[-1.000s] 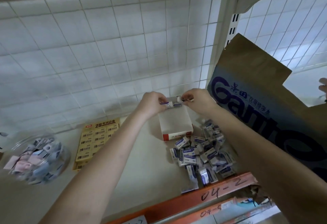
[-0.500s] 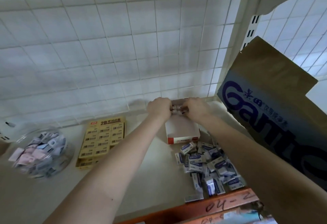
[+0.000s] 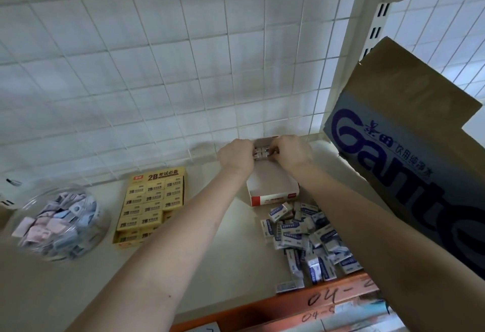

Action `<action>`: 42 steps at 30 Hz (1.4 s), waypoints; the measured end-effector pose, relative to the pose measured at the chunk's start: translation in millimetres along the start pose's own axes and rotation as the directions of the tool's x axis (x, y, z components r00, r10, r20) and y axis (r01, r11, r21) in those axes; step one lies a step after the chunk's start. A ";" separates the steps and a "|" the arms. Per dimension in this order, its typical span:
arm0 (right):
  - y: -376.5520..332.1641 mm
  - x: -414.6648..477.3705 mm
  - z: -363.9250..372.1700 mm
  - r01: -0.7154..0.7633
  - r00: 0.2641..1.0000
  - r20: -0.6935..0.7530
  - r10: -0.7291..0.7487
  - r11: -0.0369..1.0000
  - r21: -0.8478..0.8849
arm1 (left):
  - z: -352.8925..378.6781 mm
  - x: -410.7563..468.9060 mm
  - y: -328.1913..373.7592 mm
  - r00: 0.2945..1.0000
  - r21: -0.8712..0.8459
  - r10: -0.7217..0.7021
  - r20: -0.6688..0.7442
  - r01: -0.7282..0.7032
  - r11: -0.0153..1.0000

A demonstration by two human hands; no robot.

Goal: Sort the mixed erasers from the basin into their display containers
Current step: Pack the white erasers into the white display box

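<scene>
A white display box with a red front strip stands on the shelf near the back wall. At its far end my left hand and my right hand meet, fingers curled around blue-and-white erasers set against the box's back wall. A loose heap of the same blue-and-white erasers lies in front of the box. The fingertips are hidden behind the knuckles.
A yellow box of 2B erasers lies left of centre. A clear round basin with pastel erasers stands at far left. A big cardboard carton crowds the right side. The orange shelf edge runs along the front.
Both hands moved from above the box's front down and back to its far end, carrying the erasers. The camera tilted slightly upward.
</scene>
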State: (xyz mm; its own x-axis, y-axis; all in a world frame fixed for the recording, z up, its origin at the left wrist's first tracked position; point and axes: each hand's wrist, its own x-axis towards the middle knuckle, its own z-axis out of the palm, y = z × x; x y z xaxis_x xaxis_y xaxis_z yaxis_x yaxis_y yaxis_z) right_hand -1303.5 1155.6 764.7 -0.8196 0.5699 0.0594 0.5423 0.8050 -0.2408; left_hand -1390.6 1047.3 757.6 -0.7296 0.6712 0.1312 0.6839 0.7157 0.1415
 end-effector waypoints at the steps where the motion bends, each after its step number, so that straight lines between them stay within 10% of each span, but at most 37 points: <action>1: 0.3 -0.1 0.0 -0.006 1.000 0.005 0.006 1.000 0.019 | 0.0 -0.7 -0.3 1.000 0.005 0.000 -0.005 0.000 1.000; 10: 4.2 -11.7 -15.4 0.045 0.983 0.180 -0.049 0.999 0.023 | -16.9 -17.0 -7.2 0.998 -0.071 0.062 -0.006 -0.063 0.996; 20: 27.3 -89.4 -63.3 0.148 0.987 0.006 -0.163 0.913 0.380 | -56.6 -102.8 -8.6 0.982 -0.524 0.182 -0.046 -0.178 0.833; 26: 33.7 -119.4 -60.1 0.162 0.964 0.169 -0.206 0.956 0.245 | -40.3 -131.6 8.5 0.940 -0.424 0.312 0.135 -0.229 0.876; 42: 45.8 -142.3 -58.0 0.222 0.911 0.339 -0.236 0.972 0.079 | -22.2 -135.0 13.7 0.950 -0.374 0.305 0.063 -0.261 0.890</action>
State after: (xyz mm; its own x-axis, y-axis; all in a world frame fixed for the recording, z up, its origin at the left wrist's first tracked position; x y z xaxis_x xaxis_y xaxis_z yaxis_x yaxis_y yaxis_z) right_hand -1151.3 1120.9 801.4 -0.9371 0.2729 -0.2179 0.3300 0.8959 -0.2975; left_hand -1282.7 962.2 763.6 -0.4848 0.8681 0.1063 0.7987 0.3899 0.4584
